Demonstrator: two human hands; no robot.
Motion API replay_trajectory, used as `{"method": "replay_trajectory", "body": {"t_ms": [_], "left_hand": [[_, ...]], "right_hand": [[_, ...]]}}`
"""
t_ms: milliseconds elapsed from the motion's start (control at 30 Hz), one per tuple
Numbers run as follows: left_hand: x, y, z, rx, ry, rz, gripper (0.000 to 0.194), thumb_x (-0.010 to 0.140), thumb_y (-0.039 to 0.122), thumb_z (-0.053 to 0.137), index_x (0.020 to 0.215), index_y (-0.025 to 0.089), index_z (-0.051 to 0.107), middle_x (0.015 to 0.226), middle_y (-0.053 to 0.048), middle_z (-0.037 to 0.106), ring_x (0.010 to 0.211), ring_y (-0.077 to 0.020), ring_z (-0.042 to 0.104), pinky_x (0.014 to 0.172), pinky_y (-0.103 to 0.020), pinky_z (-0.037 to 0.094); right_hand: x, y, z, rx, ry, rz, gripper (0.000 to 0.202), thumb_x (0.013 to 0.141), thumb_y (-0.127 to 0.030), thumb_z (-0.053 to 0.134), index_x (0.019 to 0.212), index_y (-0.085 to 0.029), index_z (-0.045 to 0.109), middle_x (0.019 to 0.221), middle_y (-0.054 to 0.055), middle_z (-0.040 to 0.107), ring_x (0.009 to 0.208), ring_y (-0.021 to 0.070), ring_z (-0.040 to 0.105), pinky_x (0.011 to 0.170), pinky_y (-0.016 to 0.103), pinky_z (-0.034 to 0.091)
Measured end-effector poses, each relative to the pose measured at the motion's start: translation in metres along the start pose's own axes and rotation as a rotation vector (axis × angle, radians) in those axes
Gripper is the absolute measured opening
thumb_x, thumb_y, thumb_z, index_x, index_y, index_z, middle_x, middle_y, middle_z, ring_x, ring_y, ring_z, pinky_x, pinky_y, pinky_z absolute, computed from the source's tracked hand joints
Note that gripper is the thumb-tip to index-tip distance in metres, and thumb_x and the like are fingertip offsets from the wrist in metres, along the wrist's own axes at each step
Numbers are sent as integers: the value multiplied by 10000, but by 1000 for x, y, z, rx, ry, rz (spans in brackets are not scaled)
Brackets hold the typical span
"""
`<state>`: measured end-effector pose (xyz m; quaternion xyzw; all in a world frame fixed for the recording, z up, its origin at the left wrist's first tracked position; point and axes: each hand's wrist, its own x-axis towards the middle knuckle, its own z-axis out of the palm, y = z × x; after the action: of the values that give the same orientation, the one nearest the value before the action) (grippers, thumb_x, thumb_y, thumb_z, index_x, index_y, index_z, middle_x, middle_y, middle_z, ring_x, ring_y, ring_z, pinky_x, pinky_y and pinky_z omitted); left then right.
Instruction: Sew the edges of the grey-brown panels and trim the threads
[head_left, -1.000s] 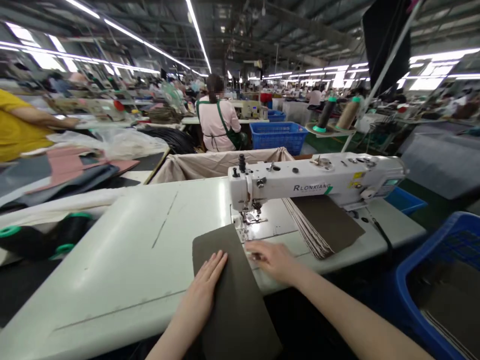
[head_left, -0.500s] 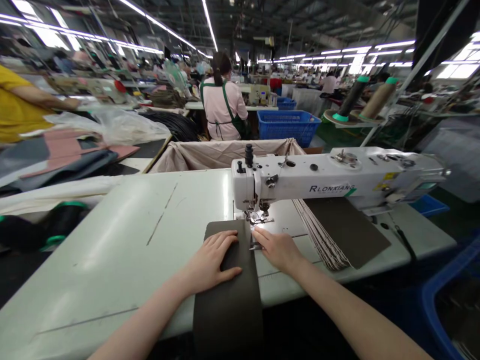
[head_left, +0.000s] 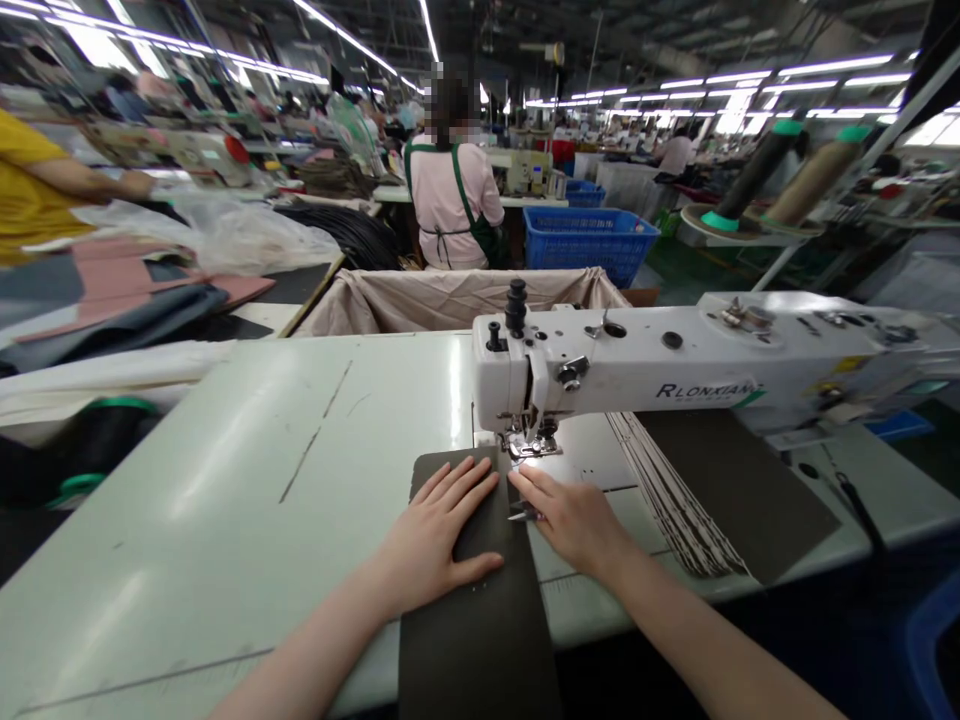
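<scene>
Dark panel point(head_left: 480, 650): one, under left hand point(head_left: 427, 545); right hand point(head_left: 579, 522): one tool point(head_left: 520, 516).

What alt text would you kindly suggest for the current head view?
A left hand lies spread on a dark panel at a white sewing machine; the right hand, holding a pointed metal tool, is at the panel's edge. Similar panels lie stacked to the right.

1. Your worktop point(head_left: 225, 480) is a pale green, glossy table, with a dark broken line point(head_left: 319, 430) marked on its left part.
2. Your white sewing machine point(head_left: 600, 365) stands along its right side.
3. A dark panel point(head_left: 476, 650) lies flat before the needle area, its near end reaching past your front edge.
4. Right of it, a stack of dark pieces point(head_left: 742, 490) with pale edges lies partly beneath the machine's arm.
</scene>
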<state>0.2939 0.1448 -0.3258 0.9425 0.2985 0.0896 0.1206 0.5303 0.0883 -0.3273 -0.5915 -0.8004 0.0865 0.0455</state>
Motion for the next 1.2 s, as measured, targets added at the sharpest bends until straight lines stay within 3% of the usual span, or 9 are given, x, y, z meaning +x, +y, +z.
{"method": "replay_trajectory", "body": {"t_ms": [567, 1200], "left_hand": [[1, -2, 2, 10, -18, -6, 836, 866, 631, 515, 1540, 278, 169, 1588, -35, 253, 1454, -298, 222, 1195, -498, 144], [7, -9, 0, -1, -25, 19, 823, 856, 615, 542, 1526, 250, 232, 1589, -48, 251, 1459, -290, 210, 1198, -495, 139]], "right_hand": [[2, 3, 1, 18, 9, -3, 555, 934, -227, 410, 1481, -289, 336, 1518, 22, 394, 1047, 228, 641, 832, 353, 548], [2, 2, 1, 29, 15, 2, 582, 917, -202, 429, 1484, -289, 329, 1520, -3, 389, 1090, 217, 615, 882, 343, 522]]}}
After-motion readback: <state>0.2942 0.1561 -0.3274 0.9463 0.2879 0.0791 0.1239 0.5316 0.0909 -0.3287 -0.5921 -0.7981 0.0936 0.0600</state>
